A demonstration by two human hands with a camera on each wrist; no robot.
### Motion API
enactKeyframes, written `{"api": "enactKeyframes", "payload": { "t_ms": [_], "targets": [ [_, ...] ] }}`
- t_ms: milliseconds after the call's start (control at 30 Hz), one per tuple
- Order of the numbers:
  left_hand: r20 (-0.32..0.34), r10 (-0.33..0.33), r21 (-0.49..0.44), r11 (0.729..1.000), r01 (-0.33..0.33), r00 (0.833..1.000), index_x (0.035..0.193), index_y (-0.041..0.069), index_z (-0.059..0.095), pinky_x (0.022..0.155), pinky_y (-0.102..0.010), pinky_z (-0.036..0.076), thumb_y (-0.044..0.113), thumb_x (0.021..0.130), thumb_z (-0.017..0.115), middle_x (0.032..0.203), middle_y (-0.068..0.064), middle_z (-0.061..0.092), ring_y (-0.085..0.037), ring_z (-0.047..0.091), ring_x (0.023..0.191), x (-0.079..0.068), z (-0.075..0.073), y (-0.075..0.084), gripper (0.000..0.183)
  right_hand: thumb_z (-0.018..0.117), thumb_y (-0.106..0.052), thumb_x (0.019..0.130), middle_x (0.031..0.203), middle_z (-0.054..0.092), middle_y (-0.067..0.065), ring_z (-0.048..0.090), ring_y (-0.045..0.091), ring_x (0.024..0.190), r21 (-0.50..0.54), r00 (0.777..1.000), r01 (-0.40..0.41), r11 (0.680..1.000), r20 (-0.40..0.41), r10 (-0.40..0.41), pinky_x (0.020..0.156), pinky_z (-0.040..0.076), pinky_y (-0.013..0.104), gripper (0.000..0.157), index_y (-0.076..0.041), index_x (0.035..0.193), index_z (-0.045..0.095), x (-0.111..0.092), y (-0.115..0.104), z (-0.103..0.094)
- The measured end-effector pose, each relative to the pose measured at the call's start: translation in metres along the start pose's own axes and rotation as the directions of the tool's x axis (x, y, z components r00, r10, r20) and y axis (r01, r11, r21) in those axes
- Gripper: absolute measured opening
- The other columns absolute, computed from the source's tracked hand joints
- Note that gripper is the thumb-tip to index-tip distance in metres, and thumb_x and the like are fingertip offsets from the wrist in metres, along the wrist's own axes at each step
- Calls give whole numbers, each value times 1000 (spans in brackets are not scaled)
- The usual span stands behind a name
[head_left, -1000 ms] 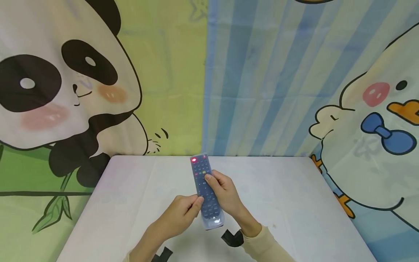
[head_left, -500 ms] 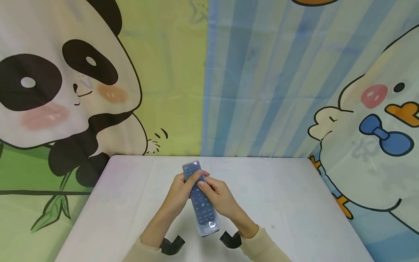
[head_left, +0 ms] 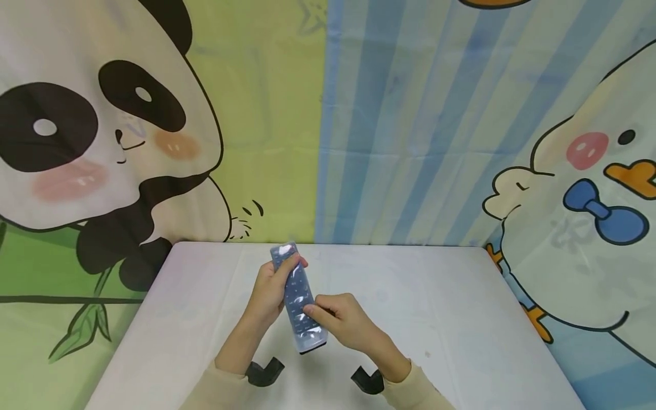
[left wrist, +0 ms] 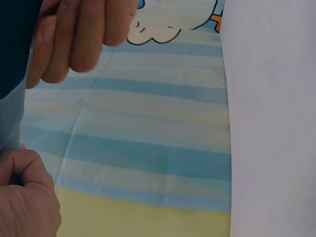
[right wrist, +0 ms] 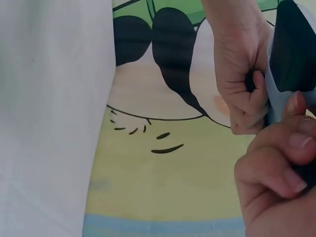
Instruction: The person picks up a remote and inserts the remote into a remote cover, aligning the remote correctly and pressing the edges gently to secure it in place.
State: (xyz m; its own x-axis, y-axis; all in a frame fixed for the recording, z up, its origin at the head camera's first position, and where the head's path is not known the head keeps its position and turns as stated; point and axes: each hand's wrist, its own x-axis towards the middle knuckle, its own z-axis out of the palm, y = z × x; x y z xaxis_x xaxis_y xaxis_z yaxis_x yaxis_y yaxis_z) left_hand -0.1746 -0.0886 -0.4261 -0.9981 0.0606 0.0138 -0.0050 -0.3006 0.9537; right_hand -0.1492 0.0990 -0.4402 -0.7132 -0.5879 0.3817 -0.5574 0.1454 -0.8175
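A long remote control (head_left: 298, 290) in a clear, shiny cover is held up over the white table, its top leaning left in the head view. My left hand (head_left: 267, 287) grips its upper part, the thumb lying across the buttons. Lower down, my right hand (head_left: 348, 322) pinches the right edge with its thumb on the front face and its other fingers curled. The left wrist view catches the remote's dark back (left wrist: 17, 44) at its left border. In the right wrist view, the pale cover (right wrist: 277, 106) shows around the dark body between both hands.
The white table (head_left: 435, 319) reaches back to a cloth backdrop (head_left: 410, 125) printed with a panda, blue stripes and a white duck. Black curved pieces (head_left: 265, 373) sit at both wrists, beside beige sleeves (head_left: 417, 390).
The remote has shifted left. My left hand went from its lower left edge up to its top part, while my right hand slid from the upper right side down to the lower edge.
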Motion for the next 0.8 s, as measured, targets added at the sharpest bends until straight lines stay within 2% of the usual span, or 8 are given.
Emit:
{"api": "enactKeyframes", "payload": {
  "t_ms": [133,267,367,500,600,667,733,800],
  "targets": [
    [-42,-34,-24,999,33,999,105,-8,65,60,-26,54,34,100,62,103,-16,60,-17,57,72,5,-2,-3,42,57,-4,102,58,33,-9,32,-1,51,31,998,56,998,-19,-56,44,26,19,40,-13,65,43,1,1,1],
    [-91,-31,-87,996,23,995,104,-9,65,59,-25,52,30,100,63,103,-17,62,-15,56,71,10,-5,-4,39,55,2,101,57,34,-6,32,0,51,88,998,61,994,-40,-57,43,26,20,41,-13,64,43,-3,-3,2],
    [-105,-12,-113,994,0,994,102,-7,67,58,-24,52,28,99,64,102,-15,63,-14,56,71,11,-6,-2,35,54,1,102,55,36,-4,32,0,49,142,999,46,989,-19,-44,41,26,19,40,-13,65,45,-7,-6,1],
    [-90,-11,-102,995,2,996,100,-5,68,58,-25,52,29,99,65,97,-13,61,-17,56,71,9,-2,-1,34,53,1,103,54,36,-2,32,1,48,145,999,49,988,11,-51,41,27,20,40,-12,66,44,-7,-6,-4],
    [-72,-1,-69,998,-4,997,101,-7,67,59,-26,54,29,99,64,95,-13,60,-18,58,72,7,2,-5,36,56,-4,102,56,34,-6,31,1,50,62,999,33,998,15,-34,44,26,20,40,-13,66,44,-5,-3,-9],
    [-62,19,-46,999,-22,998,103,-10,65,59,-26,55,28,100,62,95,-14,60,-16,58,71,7,2,-8,38,61,-13,101,58,34,-10,31,-1,51,-69,999,37,997,-20,-38,45,26,18,37,-16,68,45,-5,-2,-11],
    [-65,43,-15,999,-44,997,104,-11,64,62,-26,55,27,101,61,97,-14,62,-15,59,73,8,0,-10,38,67,-20,98,61,34,-13,32,-1,53,-221,995,54,974,-68,-70,46,26,17,33,-18,73,47,-4,-1,-13],
    [-77,54,10,999,-53,996,104,-12,64,64,-26,55,27,102,60,98,-14,62,-14,59,75,10,-3,-11,39,71,-26,96,64,36,-12,33,0,55,-357,986,84,930,-107,-130,47,28,17,30,-19,78,48,-2,-2,-14]
  ]
}}
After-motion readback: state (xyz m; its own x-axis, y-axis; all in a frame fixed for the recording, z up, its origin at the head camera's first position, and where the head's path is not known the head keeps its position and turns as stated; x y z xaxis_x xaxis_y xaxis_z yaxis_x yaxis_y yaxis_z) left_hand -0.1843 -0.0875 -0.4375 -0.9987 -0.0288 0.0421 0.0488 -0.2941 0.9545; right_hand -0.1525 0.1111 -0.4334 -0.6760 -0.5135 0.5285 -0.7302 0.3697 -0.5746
